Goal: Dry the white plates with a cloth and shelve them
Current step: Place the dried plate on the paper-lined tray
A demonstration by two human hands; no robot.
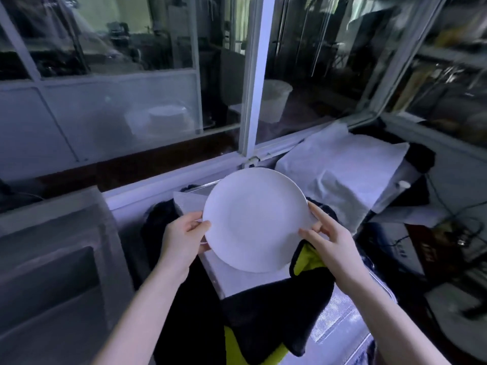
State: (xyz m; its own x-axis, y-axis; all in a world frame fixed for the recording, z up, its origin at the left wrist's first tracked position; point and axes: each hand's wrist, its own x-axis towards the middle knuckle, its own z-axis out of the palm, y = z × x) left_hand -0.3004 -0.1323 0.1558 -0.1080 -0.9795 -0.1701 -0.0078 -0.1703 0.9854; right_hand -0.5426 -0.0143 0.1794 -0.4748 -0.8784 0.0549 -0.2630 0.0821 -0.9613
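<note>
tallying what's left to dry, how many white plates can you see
1: the white plate, held by its rim between the left hand and right hand. A blurred pale shape behind the window glass may be more; cannot tell.

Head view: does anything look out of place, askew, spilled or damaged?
Nothing stands out. The white plate looks whole, gripped at its rim by the left hand and right hand. The black-and-yellow cloth hangs loosely below it, and a white cloth lies rumpled to the right; no spill shows.
</note>
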